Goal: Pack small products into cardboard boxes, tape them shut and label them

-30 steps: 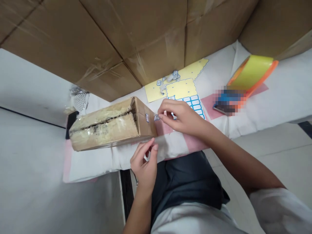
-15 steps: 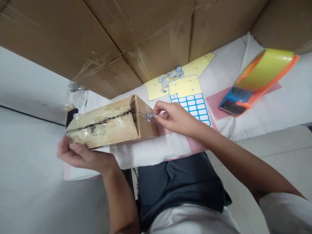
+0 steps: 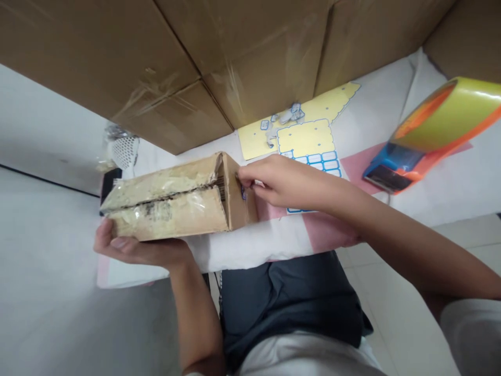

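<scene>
A long taped cardboard box (image 3: pixel 168 201) lies on the cloth-covered table (image 3: pixel 352 156). My left hand (image 3: pixel 141 249) grips the box's near left end from below, fingers curled round it. My right hand (image 3: pixel 274 180) presses its fingertips against the box's right end face, on a small blue-edged sticker (image 3: pixel 242 192) that is mostly hidden under the fingers. A sheet of blue-framed stickers (image 3: pixel 323 163) lies just behind my right hand, partly covered by it.
Yellow sticker backing sheets (image 3: pixel 305 133) with peeled scraps lie further back. An orange and blue tape dispenser (image 3: pixel 430 136) with yellow tape sits at the right. Large cardboard boxes (image 3: pixel 235 52) wall the far side. A mesh object (image 3: pixel 121 150) stands at the left.
My left hand moved from the table's front edge to grip the box's left end. My right hand carried the small sticker onto the box's end face and now presses it.
</scene>
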A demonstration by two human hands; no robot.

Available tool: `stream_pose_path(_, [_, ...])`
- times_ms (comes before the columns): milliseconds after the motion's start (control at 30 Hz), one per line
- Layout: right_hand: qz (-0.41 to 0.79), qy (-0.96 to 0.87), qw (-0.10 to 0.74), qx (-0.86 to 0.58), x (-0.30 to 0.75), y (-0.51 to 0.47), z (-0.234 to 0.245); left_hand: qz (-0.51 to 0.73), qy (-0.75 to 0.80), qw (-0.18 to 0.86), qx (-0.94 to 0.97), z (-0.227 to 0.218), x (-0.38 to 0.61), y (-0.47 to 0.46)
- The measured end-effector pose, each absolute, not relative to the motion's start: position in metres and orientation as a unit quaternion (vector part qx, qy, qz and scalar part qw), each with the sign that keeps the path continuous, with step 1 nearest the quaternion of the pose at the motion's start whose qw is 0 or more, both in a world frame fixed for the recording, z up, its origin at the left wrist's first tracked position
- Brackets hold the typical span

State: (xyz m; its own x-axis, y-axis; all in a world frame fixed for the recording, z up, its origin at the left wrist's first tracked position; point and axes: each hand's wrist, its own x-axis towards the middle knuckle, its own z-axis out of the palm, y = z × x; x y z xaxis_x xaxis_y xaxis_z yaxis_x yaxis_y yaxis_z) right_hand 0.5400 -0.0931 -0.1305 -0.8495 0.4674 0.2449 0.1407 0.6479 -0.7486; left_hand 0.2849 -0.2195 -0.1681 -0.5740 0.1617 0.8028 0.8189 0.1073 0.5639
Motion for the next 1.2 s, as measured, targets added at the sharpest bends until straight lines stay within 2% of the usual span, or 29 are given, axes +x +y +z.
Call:
stream_pose_path(200, [0.415, -0.855, 0.251, -0.185, 0.539, -0.093, -0.138, -0.569, -0.676, 0.289, -0.369, -0.172, 0.281, -0.217])
stream_pose_path(400, [0.414, -0.875, 0.211, -0.137, 0.546, -0.088, -0.139, -0.597, -0.649, 0.256, -0.396, -0.172, 0.280, -0.216])
stream_pose_path(533, [0.400, -0.877, 0.211, -0.165, 0.543, -0.091, -0.138, -0.590, -0.663, 0.246, -0.390, -0.170, 0.283, -0.214])
stream_pose_path(933, [0.391, -0.843, 0.264, -0.257, 0.534, -0.100, -0.148, -0.567, -0.687, 0.257, -0.375, -0.169, 0.285, -0.218])
stream_pose_path(1200, [0.445, -0.823, 0.284, -0.208, 0.536, -0.092, -0.157, -0.546, -0.704, 0.274, -0.362, -0.167, 0.288, -0.219])
